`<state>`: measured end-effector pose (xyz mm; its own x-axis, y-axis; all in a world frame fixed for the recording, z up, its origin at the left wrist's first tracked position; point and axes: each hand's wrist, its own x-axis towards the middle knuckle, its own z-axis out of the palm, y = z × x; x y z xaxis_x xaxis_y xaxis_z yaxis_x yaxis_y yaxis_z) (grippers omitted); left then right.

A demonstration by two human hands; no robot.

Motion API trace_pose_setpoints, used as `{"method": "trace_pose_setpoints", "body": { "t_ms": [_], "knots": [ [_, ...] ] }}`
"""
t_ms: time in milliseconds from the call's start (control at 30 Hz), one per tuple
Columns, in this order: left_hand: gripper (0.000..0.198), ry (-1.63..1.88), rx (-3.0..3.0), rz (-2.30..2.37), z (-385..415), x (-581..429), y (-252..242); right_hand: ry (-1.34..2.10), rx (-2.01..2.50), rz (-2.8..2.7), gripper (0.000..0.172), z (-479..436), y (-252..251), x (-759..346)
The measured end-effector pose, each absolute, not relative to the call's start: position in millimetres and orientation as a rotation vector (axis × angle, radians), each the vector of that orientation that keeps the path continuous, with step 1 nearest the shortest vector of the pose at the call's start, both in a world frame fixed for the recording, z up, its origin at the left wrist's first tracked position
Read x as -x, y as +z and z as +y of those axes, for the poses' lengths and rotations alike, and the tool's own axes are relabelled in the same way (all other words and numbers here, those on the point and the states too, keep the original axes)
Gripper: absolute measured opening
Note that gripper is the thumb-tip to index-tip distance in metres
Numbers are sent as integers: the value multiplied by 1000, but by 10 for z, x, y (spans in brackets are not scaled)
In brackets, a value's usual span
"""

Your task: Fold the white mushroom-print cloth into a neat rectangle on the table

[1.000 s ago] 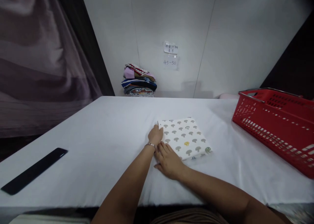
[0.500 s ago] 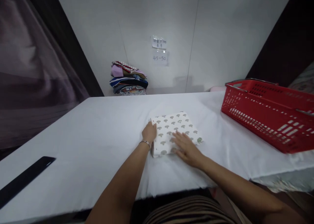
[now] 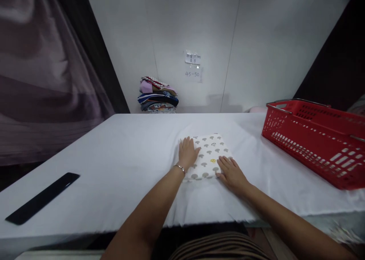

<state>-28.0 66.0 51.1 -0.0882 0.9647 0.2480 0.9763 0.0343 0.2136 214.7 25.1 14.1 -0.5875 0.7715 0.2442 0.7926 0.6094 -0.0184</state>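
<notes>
A folded white cloth with a grey mushroom print (image 3: 209, 153) lies flat on the white-covered table (image 3: 134, 157) in front of me. One yellow mushroom shows near its middle. My left hand (image 3: 188, 152) rests flat over its left side, fingers stretched forward and thumb out, a bracelet at the wrist. On the lower right corner lies my right hand (image 3: 232, 175), palm down with its fingers extended. Both hands touch the cloth without gripping it and cover parts of its edges.
At the right stands a red plastic basket (image 3: 302, 138) with metal handles. A long black flat strip (image 3: 42, 199) lies at the left of the table. Behind the far edge is a stack of folded clothes (image 3: 158, 96), near paper signs (image 3: 193, 66) on the wall.
My left hand has moved from the cloth's left edge onto its top and flattened. The right hand has slid right to the lower corner. The camera view has shifted left.
</notes>
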Motion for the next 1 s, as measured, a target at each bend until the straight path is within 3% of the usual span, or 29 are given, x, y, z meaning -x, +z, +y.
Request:
{"method": "trace_pose_setpoints", "body": {
  "t_ms": [167, 333, 567, 1000],
  "knots": [
    [66, -401, 2146, -2365, 626, 279, 309, 178, 1160, -2669, 42, 460, 441, -2100],
    [66, -473, 2131, -2394, 626, 291, 300, 177, 1297, -2539, 53, 1112, 653, -1761],
    [68, -483, 2119, -2516, 586, 305, 336, 222, 1657, -2513, 62, 1724, 292, -1637],
    [77, -479, 2063, -2580, 1002, 375, 413, 192, 1620, -2519, 62, 1766, 166, -1680]
  ]
}}
